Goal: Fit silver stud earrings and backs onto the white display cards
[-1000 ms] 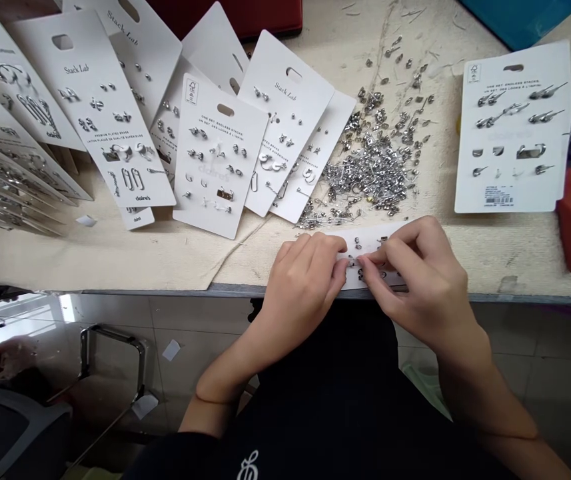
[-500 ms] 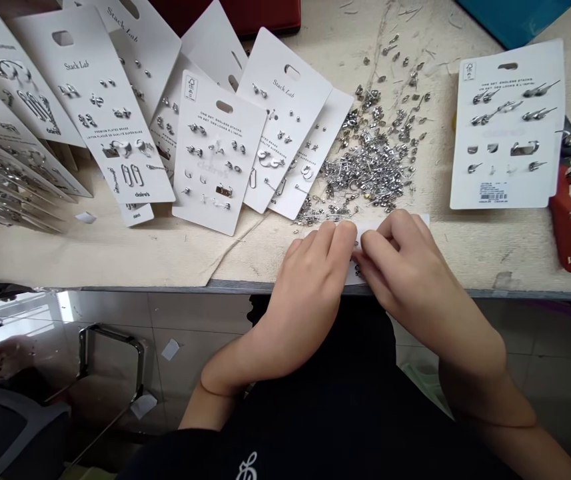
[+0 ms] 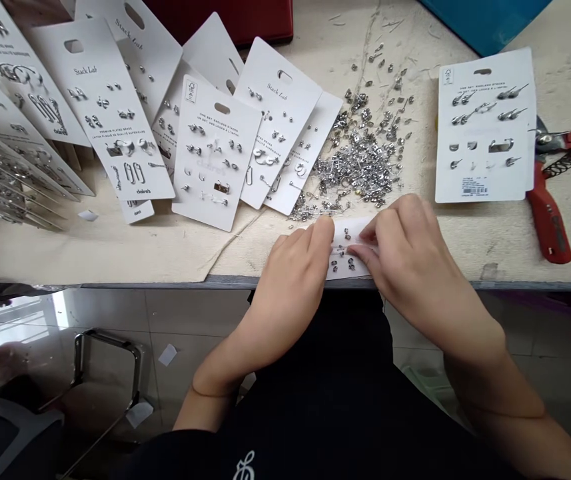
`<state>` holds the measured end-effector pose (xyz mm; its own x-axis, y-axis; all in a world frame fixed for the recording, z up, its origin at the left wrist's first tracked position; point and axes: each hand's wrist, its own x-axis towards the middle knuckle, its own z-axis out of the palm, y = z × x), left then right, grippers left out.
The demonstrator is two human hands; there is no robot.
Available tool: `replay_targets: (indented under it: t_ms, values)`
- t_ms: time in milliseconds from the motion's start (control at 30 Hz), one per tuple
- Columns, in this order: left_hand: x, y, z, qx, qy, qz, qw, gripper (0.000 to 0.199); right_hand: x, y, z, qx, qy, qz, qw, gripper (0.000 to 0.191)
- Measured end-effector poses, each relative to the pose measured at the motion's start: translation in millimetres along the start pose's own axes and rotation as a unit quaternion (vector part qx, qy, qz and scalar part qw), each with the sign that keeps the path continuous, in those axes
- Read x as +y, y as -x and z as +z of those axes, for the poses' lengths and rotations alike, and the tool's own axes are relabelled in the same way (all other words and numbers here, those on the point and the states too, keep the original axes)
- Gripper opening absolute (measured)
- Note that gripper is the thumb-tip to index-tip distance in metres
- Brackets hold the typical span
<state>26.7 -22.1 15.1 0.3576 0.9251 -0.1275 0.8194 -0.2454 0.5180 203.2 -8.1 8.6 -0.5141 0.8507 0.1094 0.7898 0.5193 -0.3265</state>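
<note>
- Step in hand: we judge this to be work on the studs of the white earring card (image 3: pixel 351 232), which we hold between both hands.
- Card position: we keep it just behind the front edge of the cloth-covered workbench (image 3: pixel 485 247), below the pile of loose silver earring parts (image 3: pixel 360 167). We cannot tell whether it touches the bench.
- Card contents: small silver earring studs (image 3: pixel 335 265) sit in rows on its face. The hands hide part of the card.
- Left hand (image 3: pixel 292 283): the fingers (image 3: pixel 321 230) are pressed together and bear on the card's left side. We read this as a hold on the card, though the thumb's position is hidden.
- Right hand (image 3: pixel 408 263): the fingers (image 3: pixel 365 250) are pressed close together and curl over the card's right side. Any pinch at the fingertips is too small to tell.
- Nearby items: fanned Stack Lab earring cards (image 3: pixel 215 153) lie to the left, a separate earring card (image 3: pixel 485 127) lies to the right, and red-handled pliers (image 3: pixel 548 220) lie beyond it.
- Next-move requirement: we judge that any move here calls for a steady left-hand hold, with the right fingertips kept clear of the neighbouring studs.
</note>
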Motion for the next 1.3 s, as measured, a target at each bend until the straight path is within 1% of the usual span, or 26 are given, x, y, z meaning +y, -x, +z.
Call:
replay_targets:
  t_ms: [67,133,233,300,367,467,600,767,833,933,1000,1067,1167,1300]
  values:
    - [-4,3,0.3,0.022,-0.030,0.012,0.999,0.012,3,4,1,0.009,-0.014,-0.011,1.000,0.010]
    - [-10,7,1.3,0.058,-0.069,0.034,0.995,0.008,7,8,3,0.028,-0.041,-0.031,0.998,0.010]
    - [-21,15,3.6,0.118,-0.110,0.112,0.981,0.004,16,15,5,0.061,-0.078,-0.073,0.992,0.022]
    - [-28,20,5.2,0.133,-0.123,0.167,0.969,0.017,22,19,6,0.062,-0.090,-0.106,0.988,0.030]
    - [-33,23,6.7,0.125,-0.136,0.197,0.963,0.030,26,20,7,0.055,-0.090,-0.130,0.986,0.035]
    - [-36,25,8.5,0.109,-0.151,0.205,0.961,0.036,30,20,8,0.050,-0.072,-0.159,0.983,0.039]
    - [-35,23,9.3,0.112,-0.155,0.211,0.958,0.035,33,17,10,0.050,-0.050,-0.195,0.978,0.038]
    - [-34,24,6.3,0.113,-0.193,0.230,0.947,0.030,33,12,10,0.068,-0.007,-0.226,0.972,0.020]
    - [-34,24,4.7,0.109,-0.213,0.251,0.938,0.028,33,11,10,0.075,-0.008,-0.248,0.966,0.019]
    - [-38,23,4.2,0.108,-0.229,0.305,0.918,0.027,35,10,11,0.096,-0.033,-0.266,0.959,0.022]
    - [-41,21,5.2,0.120,-0.220,0.343,0.905,0.025,36,9,11,0.103,-0.051,-0.274,0.955,0.020]
    - [-45,19,6.8,0.122,-0.200,0.361,0.903,0.024,38,8,11,0.093,-0.069,-0.289,0.950,0.019]
    - [-48,18,8.8,0.114,-0.177,0.353,0.912,0.027,40,6,10,0.074,-0.079,-0.297,0.949,0.020]
    - [-47,18,7.7,0.119,-0.182,0.342,0.914,0.032,40,6,9,0.086,-0.025,-0.311,0.946,0.021]
